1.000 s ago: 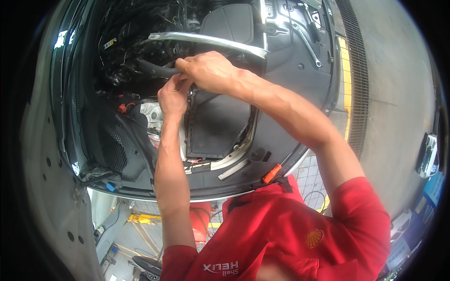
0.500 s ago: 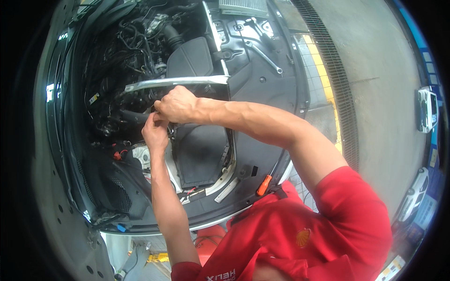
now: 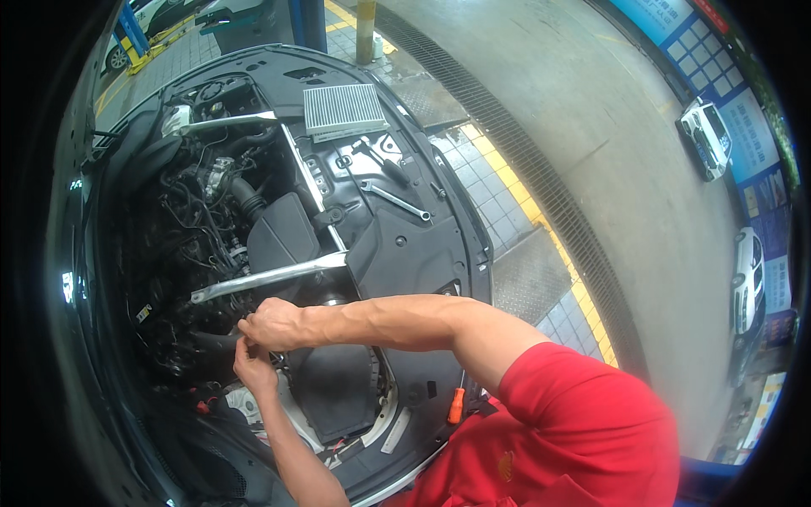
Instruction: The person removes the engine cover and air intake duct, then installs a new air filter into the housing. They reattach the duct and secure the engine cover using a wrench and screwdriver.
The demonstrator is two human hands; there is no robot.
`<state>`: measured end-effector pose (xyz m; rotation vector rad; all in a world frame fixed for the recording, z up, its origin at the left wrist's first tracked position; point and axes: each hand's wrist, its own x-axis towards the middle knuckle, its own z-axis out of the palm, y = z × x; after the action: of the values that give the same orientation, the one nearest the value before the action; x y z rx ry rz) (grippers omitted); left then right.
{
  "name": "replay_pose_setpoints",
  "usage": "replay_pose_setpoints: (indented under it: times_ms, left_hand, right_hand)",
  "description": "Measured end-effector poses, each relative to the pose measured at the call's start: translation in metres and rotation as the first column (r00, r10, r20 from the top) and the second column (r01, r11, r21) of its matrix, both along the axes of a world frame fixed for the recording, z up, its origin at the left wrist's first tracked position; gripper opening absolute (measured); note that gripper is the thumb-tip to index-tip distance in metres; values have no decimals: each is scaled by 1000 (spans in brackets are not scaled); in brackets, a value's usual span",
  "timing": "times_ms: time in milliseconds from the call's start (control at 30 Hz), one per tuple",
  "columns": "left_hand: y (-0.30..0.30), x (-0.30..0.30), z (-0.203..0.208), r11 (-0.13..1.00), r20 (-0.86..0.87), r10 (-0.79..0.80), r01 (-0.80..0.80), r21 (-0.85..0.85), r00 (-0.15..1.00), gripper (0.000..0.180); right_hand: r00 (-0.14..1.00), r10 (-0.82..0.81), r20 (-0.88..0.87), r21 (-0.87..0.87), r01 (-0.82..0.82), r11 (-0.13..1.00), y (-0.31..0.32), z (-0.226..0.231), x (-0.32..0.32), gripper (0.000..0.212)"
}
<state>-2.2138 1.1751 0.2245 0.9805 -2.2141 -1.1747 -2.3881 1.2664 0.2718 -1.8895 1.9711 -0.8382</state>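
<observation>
My left hand (image 3: 254,370) and my right hand (image 3: 275,325) meet over the engine bay, fingertips touching. Both have their fingers closed in a pinch; whatever lies between them is hidden. Left of the fingers runs a dark hose (image 3: 213,341) among other engine parts. Just beyond my right hand, a silver strut bar (image 3: 269,277) crosses the bay. A black box-shaped cover (image 3: 333,395) sits below my right forearm.
On the front panel lie a combination wrench (image 3: 397,201), a dark-handled tool (image 3: 380,160) and a pleated filter (image 3: 343,110). An orange-handled screwdriver (image 3: 456,406) rests near my body. A floor grate (image 3: 541,160) runs beyond the car.
My view has tilted, so the engine bay sits lower in the picture and more of its far end shows. Both hands remain together at the same spot, still pinching.
</observation>
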Motion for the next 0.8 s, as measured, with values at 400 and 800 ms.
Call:
replay_pose_setpoints:
  times_ms: [400,800]
  left_hand:
    - [12,-12,-8,996,-68,35,-41,-82,997,22]
    - [-6,-3,-9,995,-85,-47,53,81,995,19]
  right_hand:
    - [991,1,-134,-1,-1,1000,-3,-7,-9,41]
    - [995,-37,-93,60,43,997,-3,-3,-5,43]
